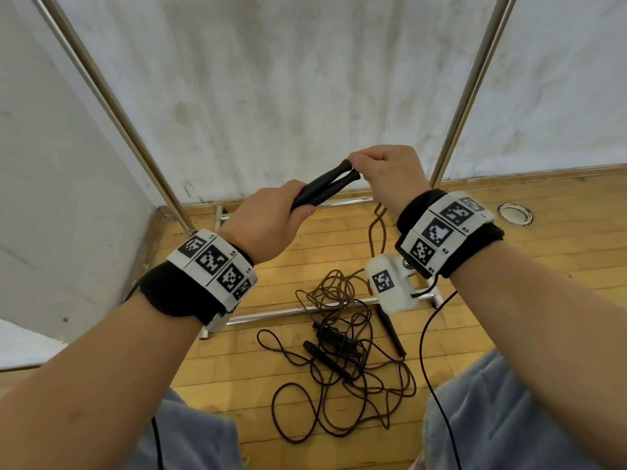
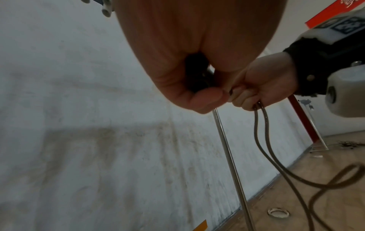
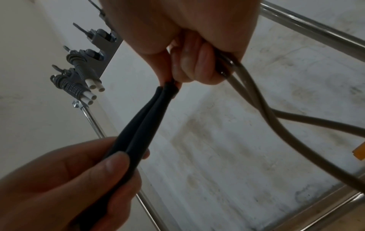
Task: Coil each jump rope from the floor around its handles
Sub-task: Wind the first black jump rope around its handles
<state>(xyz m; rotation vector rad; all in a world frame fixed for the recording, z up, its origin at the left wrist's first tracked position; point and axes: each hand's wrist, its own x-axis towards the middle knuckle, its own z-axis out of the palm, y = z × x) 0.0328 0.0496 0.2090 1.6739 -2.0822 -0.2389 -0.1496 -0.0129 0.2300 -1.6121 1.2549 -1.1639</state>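
Observation:
My left hand point(image 1: 271, 220) grips two black jump rope handles point(image 1: 325, 184) held side by side, their far ends pointing up and right. My right hand point(image 1: 386, 171) is curled at those ends, its fingers closed round the two brown rope strands point(image 3: 247, 87) that leave the handles. The strands point(image 1: 378, 232) hang down from the right hand to the floor. In the right wrist view the handles point(image 3: 138, 125) run from my left fingers point(image 3: 110, 168) up to my right fingertips point(image 3: 189, 64). Other ropes point(image 1: 339, 361) with black handles point(image 1: 325, 357) lie tangled on the wooden floor below.
A metal rack frame point(image 1: 129, 130) with slanted poles stands in front, its base bars point(image 1: 288, 312) on the floor beside the tangle. White cloth walls close off the back and left. A round floor socket point(image 1: 515, 213) sits at the right. My knees show at the bottom.

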